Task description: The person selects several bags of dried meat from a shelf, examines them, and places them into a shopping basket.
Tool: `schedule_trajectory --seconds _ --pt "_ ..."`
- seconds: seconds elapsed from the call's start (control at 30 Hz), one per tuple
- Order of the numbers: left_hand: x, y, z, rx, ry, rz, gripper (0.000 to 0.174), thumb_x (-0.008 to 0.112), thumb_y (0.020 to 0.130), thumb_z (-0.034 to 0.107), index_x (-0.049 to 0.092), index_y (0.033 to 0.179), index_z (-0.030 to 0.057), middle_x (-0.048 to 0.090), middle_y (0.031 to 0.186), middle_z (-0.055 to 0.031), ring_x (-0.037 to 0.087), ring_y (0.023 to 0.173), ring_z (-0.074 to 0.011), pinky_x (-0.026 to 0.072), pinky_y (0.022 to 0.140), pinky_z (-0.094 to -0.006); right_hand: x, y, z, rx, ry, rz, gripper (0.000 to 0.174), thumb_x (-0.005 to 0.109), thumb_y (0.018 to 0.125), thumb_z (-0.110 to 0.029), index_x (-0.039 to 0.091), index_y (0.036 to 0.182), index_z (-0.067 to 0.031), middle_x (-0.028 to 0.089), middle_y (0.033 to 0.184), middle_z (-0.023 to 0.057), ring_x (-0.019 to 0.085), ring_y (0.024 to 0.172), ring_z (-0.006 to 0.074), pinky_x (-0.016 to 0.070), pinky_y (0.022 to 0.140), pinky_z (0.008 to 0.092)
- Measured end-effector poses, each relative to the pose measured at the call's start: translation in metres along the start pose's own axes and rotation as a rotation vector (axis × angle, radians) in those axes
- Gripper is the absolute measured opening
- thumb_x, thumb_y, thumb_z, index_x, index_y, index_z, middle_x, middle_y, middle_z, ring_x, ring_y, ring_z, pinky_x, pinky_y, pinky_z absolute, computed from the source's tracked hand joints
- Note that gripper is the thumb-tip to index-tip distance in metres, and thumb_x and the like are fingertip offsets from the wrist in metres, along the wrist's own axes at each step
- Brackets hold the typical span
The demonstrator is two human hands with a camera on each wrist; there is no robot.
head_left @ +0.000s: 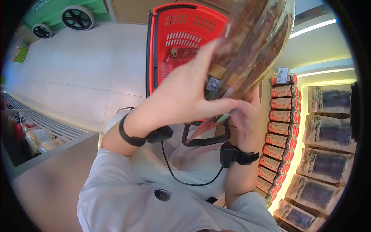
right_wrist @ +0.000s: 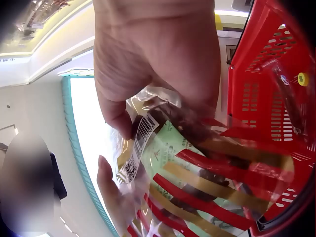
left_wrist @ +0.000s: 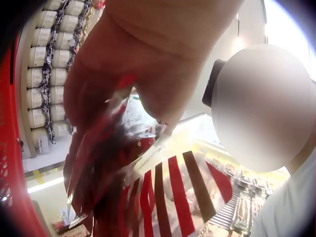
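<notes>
At the near left, clear bags [head_left: 40, 141] sit in a gray rack; at the far left is a green cart [head_left: 71, 13] with black-spoked wheels. A red shopping basket [head_left: 183, 30] stands in the far middle, a dark package [head_left: 181, 55] inside. Just right of it, the left hand [head_left: 185, 91] and right hand [head_left: 249, 114] both grip a clear striped bag [head_left: 251, 50] of dark contents. Red-lidded containers [head_left: 282, 116] line the right, flat packets [head_left: 326, 131] beyond them.
</notes>
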State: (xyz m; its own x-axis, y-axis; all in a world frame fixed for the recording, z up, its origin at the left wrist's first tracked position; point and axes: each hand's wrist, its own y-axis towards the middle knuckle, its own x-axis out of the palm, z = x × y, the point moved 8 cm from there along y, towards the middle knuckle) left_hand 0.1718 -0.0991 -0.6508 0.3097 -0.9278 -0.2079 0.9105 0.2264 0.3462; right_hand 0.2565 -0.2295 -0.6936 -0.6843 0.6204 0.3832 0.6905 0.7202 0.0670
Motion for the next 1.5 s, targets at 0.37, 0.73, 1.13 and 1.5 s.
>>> schedule_trajectory --seconds 0.37,0.73,1.13,1.5 --pt "-0.017 0.117 0.006 -0.192 0.327 -0.426 0.076 0.049 0.082 0.064 0.055 0.120 -0.0008 0.061 0.110 -0.0184 0.060 0.099 -0.0248 0.0482 0.079 -0.0336 -0.041 -0.018 -0.008 0.011 0.085 0.104 0.071 0.058 0.085 -0.046 0.032 0.136 -0.0050 0.047 0.129 0.0132 0.050 0.115 0.0253 0.0446 0.094 0.0408" --pt "0.086 0.156 -0.273 -0.447 1.186 -0.513 0.037 0.061 0.081 0.038 0.067 0.106 0.0121 0.065 0.109 -0.0070 0.062 0.102 -0.0236 0.0490 0.081 -0.0405 -0.076 -0.035 -0.018 -0.027 0.174 0.141 0.069 0.055 0.086 -0.048 0.033 0.137 -0.0069 0.046 0.130 0.0140 0.049 0.116 0.0273 0.0447 0.093 0.0428" --pt "0.124 0.138 -0.335 -0.151 1.315 -0.275 0.020 0.053 0.082 0.022 0.069 0.088 0.0104 0.069 0.088 -0.0073 0.067 0.082 -0.0249 0.0525 0.067 -0.0379 -0.090 -0.051 -0.032 -0.053 0.271 0.166 0.067 0.052 0.088 -0.049 0.034 0.137 -0.0090 0.045 0.131 0.0150 0.048 0.117 0.0294 0.0447 0.093 0.0450" --pt "-0.048 0.196 -0.182 -0.101 0.079 0.178 0.025 0.050 0.080 0.019 0.064 0.080 -0.0013 0.066 0.078 -0.0121 0.066 0.079 -0.0272 0.0508 0.071 -0.0363 -0.036 -0.026 -0.058 -0.122 0.695 -0.159 0.065 0.048 0.089 -0.051 0.035 0.138 -0.0110 0.045 0.133 0.0158 0.047 0.118 0.0313 0.0448 0.092 0.0470"
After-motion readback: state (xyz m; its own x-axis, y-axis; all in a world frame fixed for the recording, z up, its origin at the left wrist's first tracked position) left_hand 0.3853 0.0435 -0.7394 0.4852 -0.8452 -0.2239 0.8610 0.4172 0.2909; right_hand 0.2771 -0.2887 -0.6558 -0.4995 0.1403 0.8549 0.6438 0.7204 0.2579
